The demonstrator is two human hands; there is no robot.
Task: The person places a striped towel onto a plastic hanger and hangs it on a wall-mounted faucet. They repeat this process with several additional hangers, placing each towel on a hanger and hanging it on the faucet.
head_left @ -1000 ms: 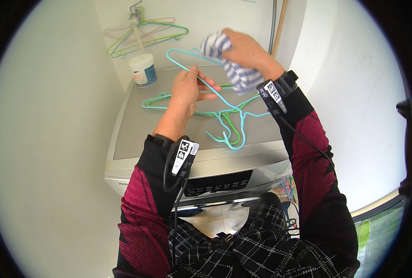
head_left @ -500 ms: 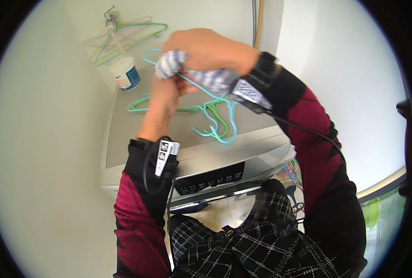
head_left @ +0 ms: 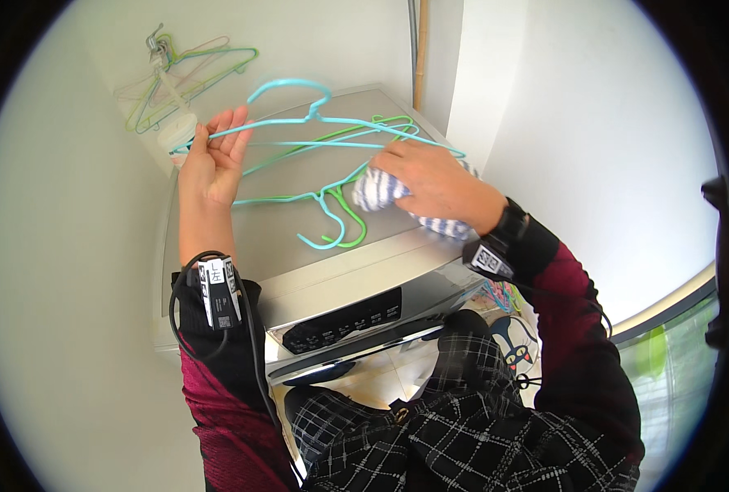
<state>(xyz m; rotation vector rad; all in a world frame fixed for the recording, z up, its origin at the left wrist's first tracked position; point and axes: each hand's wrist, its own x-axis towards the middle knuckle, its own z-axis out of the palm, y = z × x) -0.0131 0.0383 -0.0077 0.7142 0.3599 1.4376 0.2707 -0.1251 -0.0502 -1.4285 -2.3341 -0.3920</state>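
My left hand (head_left: 211, 164) pinches one end of a light blue clothes hanger (head_left: 278, 123) between thumb and fingers. The hanger's hook points away from me, and its long side stretches right toward my other hand. In my right hand (head_left: 442, 180) a blue-and-white striped cloth (head_left: 374, 190) is bunched up, part of it hanging out below the palm. The hanger's right end passes just beyond that hand; whether they touch I cannot tell. Beneath them, another light blue hanger (head_left: 330, 228) and a green hanger (head_left: 359, 225) lie overlapping on the washing machine's top (head_left: 278, 234), hooks toward me.
A white tub (head_left: 177, 131) stands at the machine's back left corner, partly behind my left hand. Several hangers (head_left: 196, 78) hang from a wall tap (head_left: 154, 39). The dark control panel (head_left: 344, 320) lies along the front edge. White walls (head_left: 586, 148) close in on both sides.
My hands have moved apart, the left to the left and the right down and right. The held hanger has turned, its hook now facing away. The striped cloth is now bunched in my right hand.
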